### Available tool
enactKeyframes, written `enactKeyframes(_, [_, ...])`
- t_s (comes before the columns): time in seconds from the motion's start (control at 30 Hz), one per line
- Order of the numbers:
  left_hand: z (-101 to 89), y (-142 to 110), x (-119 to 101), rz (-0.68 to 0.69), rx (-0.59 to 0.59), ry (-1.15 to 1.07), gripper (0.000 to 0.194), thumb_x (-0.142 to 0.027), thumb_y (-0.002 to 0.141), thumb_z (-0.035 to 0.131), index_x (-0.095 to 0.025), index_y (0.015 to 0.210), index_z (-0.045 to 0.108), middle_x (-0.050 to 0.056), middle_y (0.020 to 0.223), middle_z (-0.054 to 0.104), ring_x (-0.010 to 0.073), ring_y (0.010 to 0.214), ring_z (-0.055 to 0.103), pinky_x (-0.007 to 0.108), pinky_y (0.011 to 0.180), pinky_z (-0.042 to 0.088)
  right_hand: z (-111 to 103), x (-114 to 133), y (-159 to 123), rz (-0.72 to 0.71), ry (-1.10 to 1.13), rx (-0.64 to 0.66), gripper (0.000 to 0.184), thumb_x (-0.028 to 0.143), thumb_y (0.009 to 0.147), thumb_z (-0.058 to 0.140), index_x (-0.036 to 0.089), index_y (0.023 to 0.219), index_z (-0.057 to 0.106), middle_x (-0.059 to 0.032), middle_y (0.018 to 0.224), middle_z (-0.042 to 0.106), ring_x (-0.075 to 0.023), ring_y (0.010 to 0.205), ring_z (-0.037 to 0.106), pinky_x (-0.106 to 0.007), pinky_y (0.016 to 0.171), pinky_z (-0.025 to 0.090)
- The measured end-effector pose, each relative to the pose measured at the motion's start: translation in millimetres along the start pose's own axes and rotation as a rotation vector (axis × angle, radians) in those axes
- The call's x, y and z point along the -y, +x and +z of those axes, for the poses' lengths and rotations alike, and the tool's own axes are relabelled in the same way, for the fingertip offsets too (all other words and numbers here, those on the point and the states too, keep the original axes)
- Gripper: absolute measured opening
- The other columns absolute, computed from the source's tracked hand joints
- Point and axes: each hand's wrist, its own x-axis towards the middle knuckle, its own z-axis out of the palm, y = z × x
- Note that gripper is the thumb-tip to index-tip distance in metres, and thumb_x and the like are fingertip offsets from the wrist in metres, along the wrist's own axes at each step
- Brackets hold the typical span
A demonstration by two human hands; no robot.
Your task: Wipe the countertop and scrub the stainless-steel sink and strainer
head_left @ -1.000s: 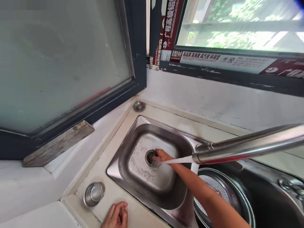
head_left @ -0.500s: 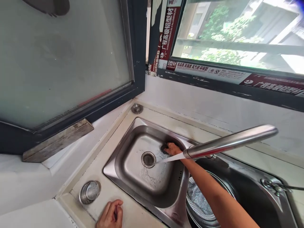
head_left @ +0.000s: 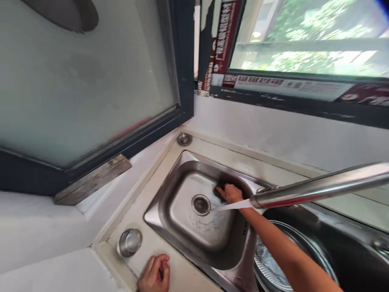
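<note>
Two hands apart, right hand (head_left: 232, 193) pressing dark scrubber (head_left: 219, 190), left hand (head_left: 155, 274) fisted, steel sink (head_left: 182, 211).

Small sink basin (head_left: 170, 207) set in the counter's corner, larger basin (head_left: 349, 251) to its right.

Drain (head_left: 201, 204) in the middle of the small basin's floor. Right hand (head_left: 231, 194) pressed on a scrubbing pad (head_left: 219, 190) against the basin's back wall, just right of the drain. Tap spout (head_left: 319, 188) reaching in from the right edge, over the divider between the basins, its stream falling beside the drain. Strainer bowl (head_left: 267, 267) in the large basin, under the right forearm. Small metal cup (head_left: 130, 242) on the counter (head_left: 182, 275) at the small basin's front left corner; left hand (head_left: 155, 275) resting on the counter's front edge, just right of the cup. Round cap (head_left: 184, 139) on the rim at the back left corner. Wooden block (head_left: 92, 179) on the ledge to the left, below the window (head_left: 85, 81).
</note>
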Motion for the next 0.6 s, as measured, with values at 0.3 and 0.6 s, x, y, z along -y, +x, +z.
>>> enactKeyframes(0.3, [-12.3,2,-15,-0.053,0.03,0.032,0.022,-0.013,0.086,0.046,-0.023,0.082,0.065,-0.002,0.069,0.063,0.0092,0.057,0.06,0.021,0.058,0.046,-8,69,-142,-0.456,0.001,0.257,0.035,0.038,0.093,0.048,0.02,0.075,0.071,-0.0199,0.083,0.072,-0.032,0.083,0.07,-0.043,0.076,0.052])
enactKeyframes(0.6, [4.8,-9,18,0.17,-0.159,0.382,0.045,-0.036,0.096,0.038,-0.021,0.058,0.058,0.004,0.048,0.055,0.0182,0.044,0.056,0.03,0.044,0.039,13,281,-182,-1.227,0.142,-0.09,0.033,0.022,0.09,0.057,0.019,0.122,0.063,-0.01,0.161,0.023,-0.0396,0.14,0.032,-0.062,0.108,0.037])
